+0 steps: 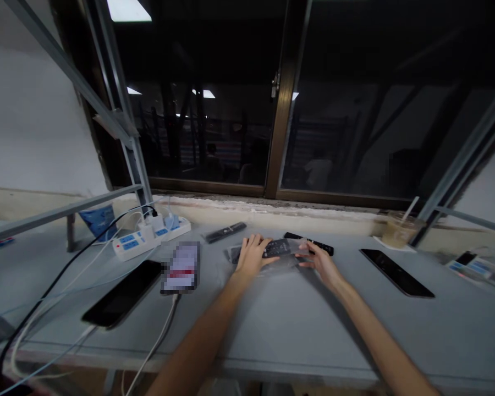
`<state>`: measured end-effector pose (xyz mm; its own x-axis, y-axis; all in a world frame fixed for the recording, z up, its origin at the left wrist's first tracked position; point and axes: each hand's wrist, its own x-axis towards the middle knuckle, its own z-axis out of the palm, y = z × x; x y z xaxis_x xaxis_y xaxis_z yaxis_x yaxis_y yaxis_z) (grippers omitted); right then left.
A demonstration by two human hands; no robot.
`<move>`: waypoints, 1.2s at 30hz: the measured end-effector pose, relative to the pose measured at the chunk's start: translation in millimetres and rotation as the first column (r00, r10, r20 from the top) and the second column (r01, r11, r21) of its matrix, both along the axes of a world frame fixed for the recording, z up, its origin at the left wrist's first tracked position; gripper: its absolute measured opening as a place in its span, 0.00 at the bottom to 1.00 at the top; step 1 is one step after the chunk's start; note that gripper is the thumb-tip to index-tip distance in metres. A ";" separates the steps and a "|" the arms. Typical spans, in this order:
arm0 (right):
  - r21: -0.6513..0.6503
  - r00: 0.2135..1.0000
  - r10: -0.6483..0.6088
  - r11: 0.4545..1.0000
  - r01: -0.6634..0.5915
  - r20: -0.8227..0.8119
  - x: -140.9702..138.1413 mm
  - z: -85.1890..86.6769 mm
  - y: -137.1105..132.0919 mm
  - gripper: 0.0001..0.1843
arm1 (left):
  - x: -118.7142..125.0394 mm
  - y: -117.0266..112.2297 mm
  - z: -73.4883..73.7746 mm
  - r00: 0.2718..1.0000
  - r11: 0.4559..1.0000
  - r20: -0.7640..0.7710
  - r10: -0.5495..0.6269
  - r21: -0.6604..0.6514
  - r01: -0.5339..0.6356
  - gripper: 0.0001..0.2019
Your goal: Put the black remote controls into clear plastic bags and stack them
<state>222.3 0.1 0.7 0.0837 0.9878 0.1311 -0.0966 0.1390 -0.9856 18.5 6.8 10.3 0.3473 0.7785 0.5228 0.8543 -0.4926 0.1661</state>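
Note:
A black remote control (277,248) lies in a clear plastic bag (291,260) near the middle of the table. My left hand (252,255) is closed over the remote's left part, thumb on the near side and fingers on the far side. At the bag's right end, my right hand (320,265) has its fingertips closed on the plastic. Just behind that hand rests a second black remote (322,246), partly covered by the bag and fingers. Further back on the left is another dark remote in a plastic sleeve (226,232).
On the left are a white power strip (132,245) with plugs and cables, a dark phone (124,294) and a lit phone (182,267), both cabled. Rightward lie a black tablet-like device (397,273), a drink cup with a straw (397,234) and another power strip (470,266).

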 end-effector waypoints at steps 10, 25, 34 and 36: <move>-0.093 0.981 0.155 0.985 -0.144 0.120 1.9 -0.7 -5.3 0.15 | 0.4 -1.0 -0.3 0.998 0.998 -0.029 -0.051 0.021 0.052 0.23; -0.020 0.921 0.105 0.994 -0.105 0.375 -1.8 3.1 -9.3 0.21 | 0.8 -2.6 0.4 0.991 0.994 -0.089 -0.101 0.024 0.103 0.23; 0.098 0.900 0.009 0.993 -0.058 0.437 -3.6 4.6 -8.1 0.20 | 3.7 -3.8 1.8 0.990 0.990 -0.088 -0.109 0.079 0.116 0.22; 0.098 0.921 0.013 0.994 -0.055 0.389 -5.8 6.1 -9.1 0.20 | 3.9 -4.1 3.5 0.989 0.989 -0.086 -0.119 0.078 0.126 0.22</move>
